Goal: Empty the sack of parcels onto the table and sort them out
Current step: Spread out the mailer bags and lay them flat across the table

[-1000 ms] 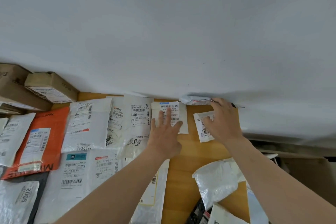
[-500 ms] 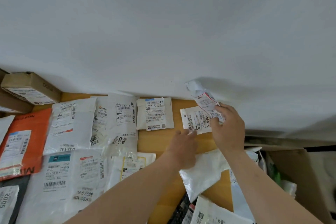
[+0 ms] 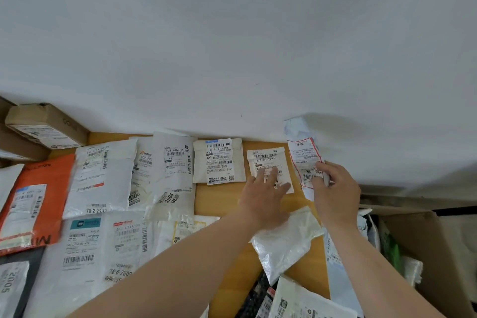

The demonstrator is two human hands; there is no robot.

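Parcels lie in rows on the wooden table [image 3: 216,201]. My left hand [image 3: 263,196] presses flat, fingers straight, on a small white parcel [image 3: 265,157] at the back of the table. My right hand [image 3: 333,188] pinches a small crumpled white parcel with a red-edged label [image 3: 302,157], held tilted up against the wall. To the left of my left hand lies a cream envelope parcel [image 3: 219,161], then a white bag [image 3: 175,170], another white bag [image 3: 100,175] and an orange bag [image 3: 36,199].
Cardboard boxes [image 3: 44,126] stand at the back left against the white wall [image 3: 232,46]. A crumpled white bag [image 3: 286,240] and more parcels lie near the front right. A large open cardboard box [image 3: 426,261] stands right of the table.
My left hand moved forward onto the small white parcel and slid it upright beside the cream envelope. My right hand still holds the red-labelled parcel, now set more upright against the wall.
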